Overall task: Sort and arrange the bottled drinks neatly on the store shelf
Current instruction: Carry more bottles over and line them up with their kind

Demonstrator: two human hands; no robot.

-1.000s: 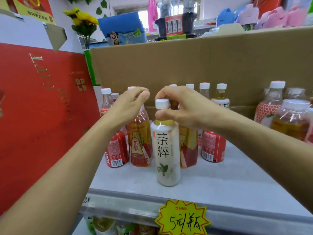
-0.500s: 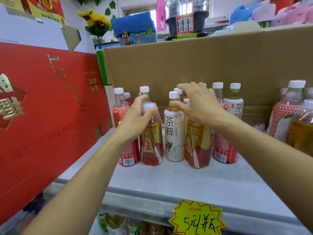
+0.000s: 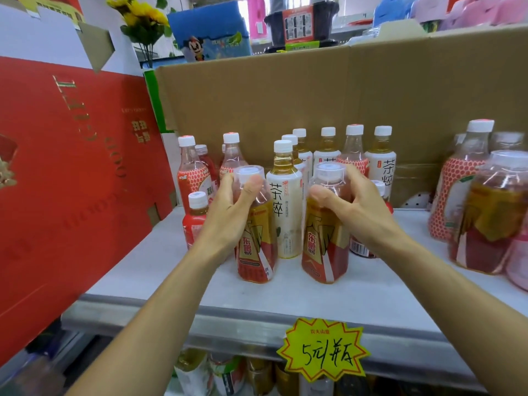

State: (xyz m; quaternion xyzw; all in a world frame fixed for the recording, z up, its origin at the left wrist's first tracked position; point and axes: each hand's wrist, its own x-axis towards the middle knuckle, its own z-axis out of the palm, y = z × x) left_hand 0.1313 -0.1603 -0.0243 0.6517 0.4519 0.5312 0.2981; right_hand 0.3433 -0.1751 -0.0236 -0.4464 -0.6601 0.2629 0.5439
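Bottles [image 3: 257,247] – left hand [image 3: 228,214], right hand [image 3: 358,208] grip one each

The right hand [image 3: 354,207] no longer holds the white tea bottle [image 3: 285,210], which now stands further back, no longer in front. The right hand now grips the right red-and-gold bottle [image 3: 325,244], and the left hand [image 3: 231,212] now grips the left red-and-gold bottle [image 3: 257,247].

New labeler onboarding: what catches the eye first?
At the shelf front, the left hand grips the left red-and-gold bottle and the right hand the right red-and-gold bottle, flanking a white tea bottle. A red box fills the left; a yellow price tag hangs on the shelf edge.
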